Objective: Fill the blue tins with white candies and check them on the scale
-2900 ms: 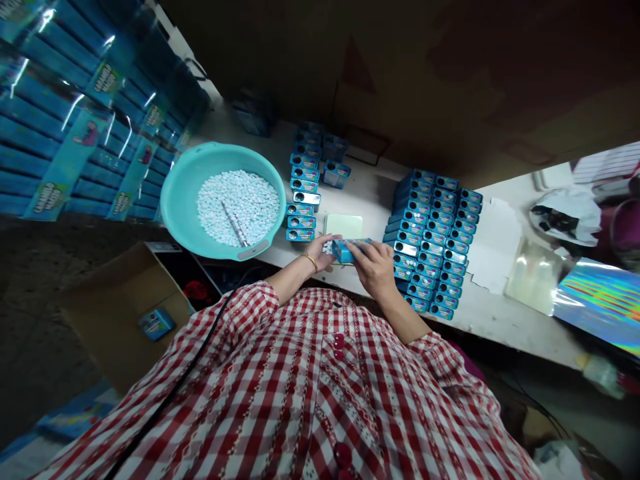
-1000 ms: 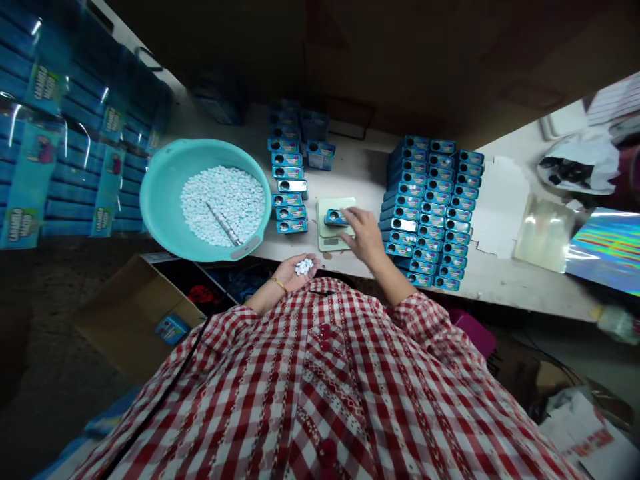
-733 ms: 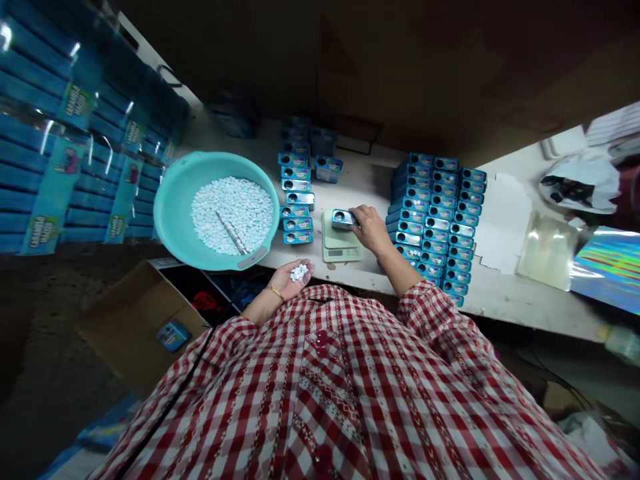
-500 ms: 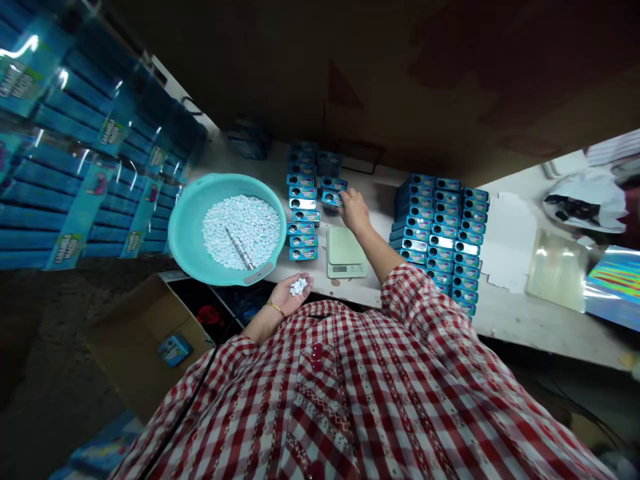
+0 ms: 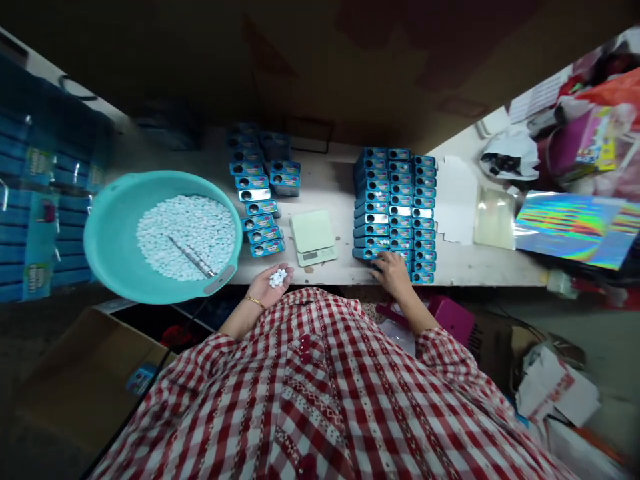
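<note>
White candies (image 5: pixel 278 278) lie heaped in the upturned, cupped palm of my left hand (image 5: pixel 267 285), close to the front edge of the table. My right hand (image 5: pixel 393 272) is at the front of the right block of blue tins, its bent fingers on the right end of the front tin (image 5: pixel 367 254). Between my hands sits a pale kitchen scale (image 5: pixel 313 230) with nothing on its plate. Left of it, a turquoise basin (image 5: pixel 113 247) contains many more candies and a metal scoop-like tool (image 5: pixel 190 256).
Another column of blue tins (image 5: pixel 261 207) stands between basin and scale, with a short row (image 5: pixel 285 180) beside it. Wrapped blue packs (image 5: pixel 37 220) are stacked at far left. A cardboard box (image 5: pixel 75 373) is below. Shiny sheets (image 5: pixel 575 223) and a white bag (image 5: pixel 510 155) lie right.
My right hand has left a tin in the short row beyond the scale and moved right and nearer, to the right block. My left hand still holds the candies. The view has turned right.
</note>
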A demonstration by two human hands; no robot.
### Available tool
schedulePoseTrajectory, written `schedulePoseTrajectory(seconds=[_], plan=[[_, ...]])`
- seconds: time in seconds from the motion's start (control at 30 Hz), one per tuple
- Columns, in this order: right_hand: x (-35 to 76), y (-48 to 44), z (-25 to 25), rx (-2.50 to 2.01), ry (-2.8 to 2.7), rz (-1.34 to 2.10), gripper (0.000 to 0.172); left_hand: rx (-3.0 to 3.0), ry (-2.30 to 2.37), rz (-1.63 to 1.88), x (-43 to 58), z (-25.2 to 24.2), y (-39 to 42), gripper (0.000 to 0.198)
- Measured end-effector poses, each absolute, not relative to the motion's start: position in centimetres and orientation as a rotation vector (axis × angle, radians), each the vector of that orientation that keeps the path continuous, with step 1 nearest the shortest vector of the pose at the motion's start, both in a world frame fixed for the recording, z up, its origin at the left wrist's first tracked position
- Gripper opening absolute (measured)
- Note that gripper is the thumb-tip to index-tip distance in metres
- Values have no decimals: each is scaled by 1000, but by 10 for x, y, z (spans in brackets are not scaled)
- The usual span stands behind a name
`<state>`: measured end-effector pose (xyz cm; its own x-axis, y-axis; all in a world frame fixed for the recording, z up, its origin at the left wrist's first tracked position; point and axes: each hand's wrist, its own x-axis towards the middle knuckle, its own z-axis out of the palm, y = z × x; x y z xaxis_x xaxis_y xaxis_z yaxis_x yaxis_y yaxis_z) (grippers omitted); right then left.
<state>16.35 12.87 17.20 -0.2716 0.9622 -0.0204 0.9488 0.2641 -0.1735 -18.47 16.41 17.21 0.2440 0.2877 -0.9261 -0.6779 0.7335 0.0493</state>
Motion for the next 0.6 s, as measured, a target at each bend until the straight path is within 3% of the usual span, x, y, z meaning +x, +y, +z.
schedulePoseTrajectory(seconds=[0.13, 0.37, 0.6], plan=[[167, 116, 148, -1964, -2476, 48, 29, -358, 1143, 651, -172, 173, 165, 26], [134, 141, 160, -1845, -2548, -140, 18, -361, 1124, 685, -167, 170, 156, 25], [31, 201, 195, -1531, -2779, 101, 24, -379, 1112, 730, -170, 171, 153, 26]])
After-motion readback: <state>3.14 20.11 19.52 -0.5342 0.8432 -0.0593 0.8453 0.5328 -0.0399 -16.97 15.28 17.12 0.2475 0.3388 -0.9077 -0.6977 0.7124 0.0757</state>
